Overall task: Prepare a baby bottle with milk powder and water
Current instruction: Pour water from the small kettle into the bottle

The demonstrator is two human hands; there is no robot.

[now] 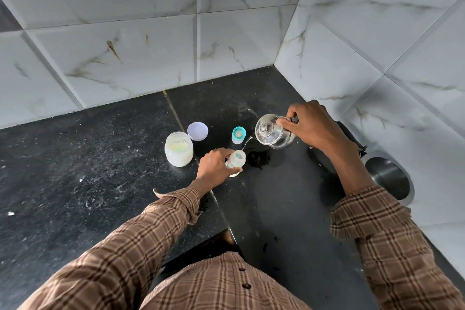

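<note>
1. Your left hand (215, 166) is wrapped around the small clear plastic baby bottle (237, 160), fingers curled about its side. The bottle stands on the black speckled stone counter (100, 158), near its middle, with its mouth open upward.

2. Your right hand (309, 124) grips the handle of the clear glass teapot with a knobbed lid (270, 132). The teapot is tipped toward the bottle, and a thin stream of water (246, 143) falls from its spout to the bottle's mouth.

3. The bottle looks light and smooth-walled, so it would likely tip or slide under a stray nudge. Keep your hold low and around the body, as you have it, clear of the mouth.

4. The teapot looks fragile and heavier with water in it. A firm grip at the handle seems wise, and a slow tilt, since the bottle's mouth is narrow.

5. A wet patch (258, 160) lies on the counter just beside the bottle, so the base may be slippery there.

6. Count what stands on the counter:
   - one baby bottle
   - one glass teapot
   - one clear glass jar of pale powder (178, 150), open
   - one round lilac lid (197, 131) just behind the jar
   - one teal-ringed bottle top (238, 135) between the lid and the teapot

7. One round steel vessel (388, 178) shows at the right edge.
</note>
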